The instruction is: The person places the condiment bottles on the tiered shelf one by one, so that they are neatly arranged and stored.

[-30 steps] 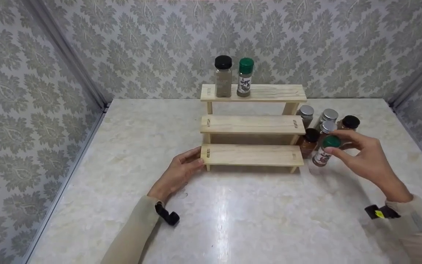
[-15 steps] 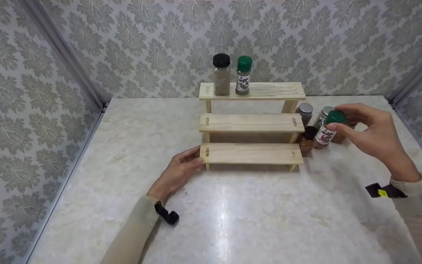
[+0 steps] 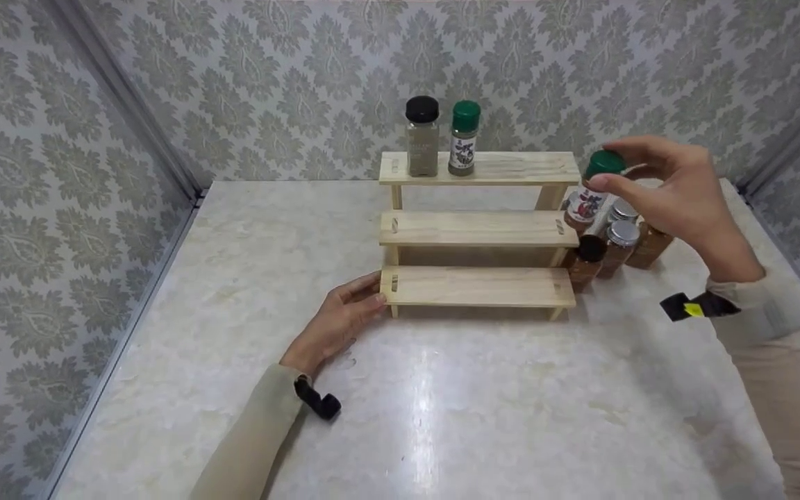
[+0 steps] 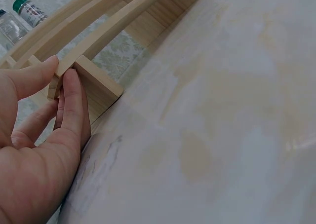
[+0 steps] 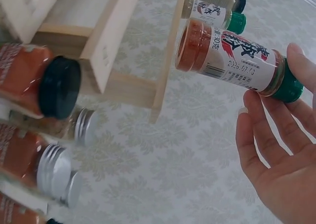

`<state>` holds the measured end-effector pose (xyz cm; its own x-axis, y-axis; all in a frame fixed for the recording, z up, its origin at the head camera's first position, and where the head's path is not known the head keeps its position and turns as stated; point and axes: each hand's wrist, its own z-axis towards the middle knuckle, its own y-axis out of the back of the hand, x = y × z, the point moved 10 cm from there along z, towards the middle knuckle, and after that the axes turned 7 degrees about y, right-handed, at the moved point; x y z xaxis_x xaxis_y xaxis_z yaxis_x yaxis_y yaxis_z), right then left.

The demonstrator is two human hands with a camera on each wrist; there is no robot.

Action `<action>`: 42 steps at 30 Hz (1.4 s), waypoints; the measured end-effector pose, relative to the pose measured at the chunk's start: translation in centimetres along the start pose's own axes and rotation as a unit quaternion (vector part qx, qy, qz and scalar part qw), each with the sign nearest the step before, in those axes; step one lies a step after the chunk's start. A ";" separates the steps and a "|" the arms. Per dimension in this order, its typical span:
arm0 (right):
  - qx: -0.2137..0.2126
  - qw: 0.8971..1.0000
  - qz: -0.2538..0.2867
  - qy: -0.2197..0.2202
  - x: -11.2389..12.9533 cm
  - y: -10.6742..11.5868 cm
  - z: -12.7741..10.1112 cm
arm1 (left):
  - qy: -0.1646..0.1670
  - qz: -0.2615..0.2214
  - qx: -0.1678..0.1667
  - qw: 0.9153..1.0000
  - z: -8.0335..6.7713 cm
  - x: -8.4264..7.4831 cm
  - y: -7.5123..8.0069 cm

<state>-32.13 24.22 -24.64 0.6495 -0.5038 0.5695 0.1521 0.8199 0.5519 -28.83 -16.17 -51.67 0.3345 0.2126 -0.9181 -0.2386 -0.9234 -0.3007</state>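
My right hand (image 3: 685,198) pinches the green cap of a spice jar (image 3: 586,203) with red powder and a white label. This jar is held up beside the right end of the wooden three-tier rack (image 3: 476,286). In the right wrist view the spice jar (image 5: 242,58) lies aslant, its cap between thumb and fingers. My left hand (image 3: 334,323) grips the left end of the rack's lowest shelf, thumb above and fingers beneath, as the left wrist view shows. On the top shelf stand a black-capped jar (image 3: 423,142) and a green-capped jar (image 3: 464,142).
Right of the rack, several jars stand close together on the marbled table (image 3: 497,403). Among them are a black-capped jar (image 3: 586,262) and a silver-capped jar (image 3: 620,246). Patterned wall panels (image 3: 303,83) enclose the table at the back and sides.
My right hand has lifted the green-capped jar from the front of the jar group, up and back towards the rack's top shelf. The left hand has kept its grip on the rack.
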 end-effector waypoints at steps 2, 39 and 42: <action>0.003 1.000 -0.002 0.003 0.3 -0.5 0.9 | 0.000 -0.004 0.001 1.000 0.0 -0.1 0.0; 0.002 0.999 0.022 -0.028 -0.6 -8.9 9.4 | 0.001 0.000 0.011 1.000 0.1 0.1 -0.3; 0.002 0.999 0.022 -0.033 -0.8 -9.0 9.6 | -0.001 0.000 0.008 1.000 0.0 0.0 -0.1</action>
<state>-41.15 14.61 -24.26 0.6053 -0.4842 0.6318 0.1218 0.8407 0.5276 -28.84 -16.08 -51.65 0.3321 0.2128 -0.9189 -0.2539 -0.9181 -0.3044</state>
